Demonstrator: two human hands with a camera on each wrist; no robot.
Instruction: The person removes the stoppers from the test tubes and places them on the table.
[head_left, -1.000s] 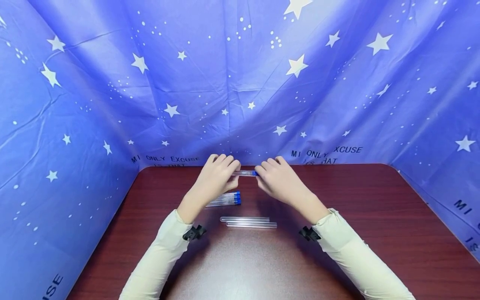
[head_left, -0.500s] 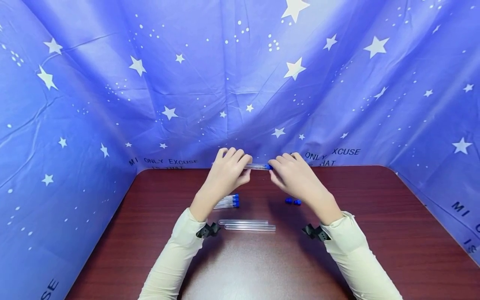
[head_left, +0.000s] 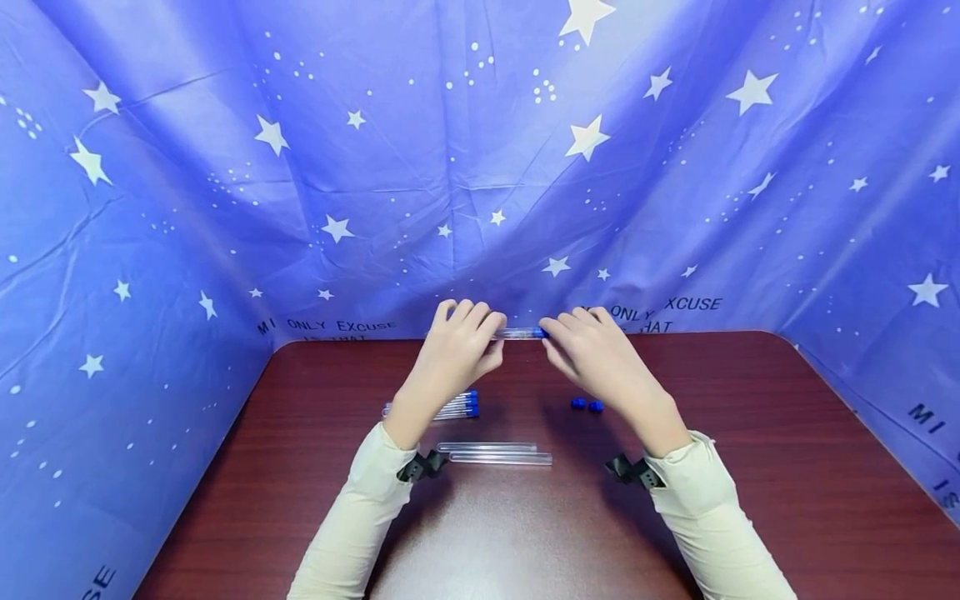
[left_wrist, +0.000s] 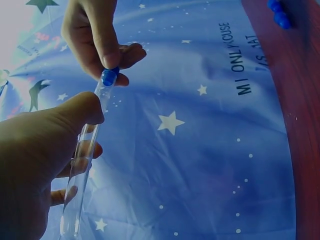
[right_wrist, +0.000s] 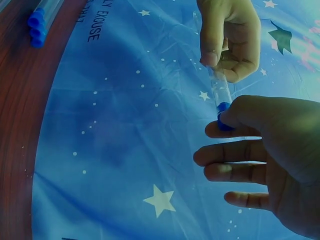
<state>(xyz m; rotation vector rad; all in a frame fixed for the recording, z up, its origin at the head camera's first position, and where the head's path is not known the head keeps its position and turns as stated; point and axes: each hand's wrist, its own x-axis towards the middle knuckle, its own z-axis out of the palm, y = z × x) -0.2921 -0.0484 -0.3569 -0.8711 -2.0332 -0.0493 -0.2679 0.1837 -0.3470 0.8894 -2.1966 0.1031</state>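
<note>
In the head view, the left hand (head_left: 455, 354) and the right hand (head_left: 596, 354) meet over the far edge of a dark red table (head_left: 787, 433), holding one clear tube (head_left: 517, 334) level between them. The left hand grips its body; the right hand pinches the blue cap (head_left: 538, 332) at its right end. Below the left hand, partly hidden by its wrist, a row of blue-capped tubes (head_left: 463, 406) lies on the table, caps to the right. Nearer the person, two uncapped tubes (head_left: 501, 458) lie side by side, rounded ends to the left. Two loose blue caps (head_left: 587, 406) sit close together near the right wrist. A blue star-patterned curtain (head_left: 450, 125) hangs around the table.

In the left wrist view, the left thumb presses along the clear tube, which slants up to its cap, while the fingers support it from behind. The right thumb and fingers grasp that cap. The loose caps show at the upper right.

In the right wrist view, the right thumb and index finger clasp the cap, the other three fingers extended apart. The left hand pinches the tube just beside the cap. Capped tubes appear at the upper left.
</note>
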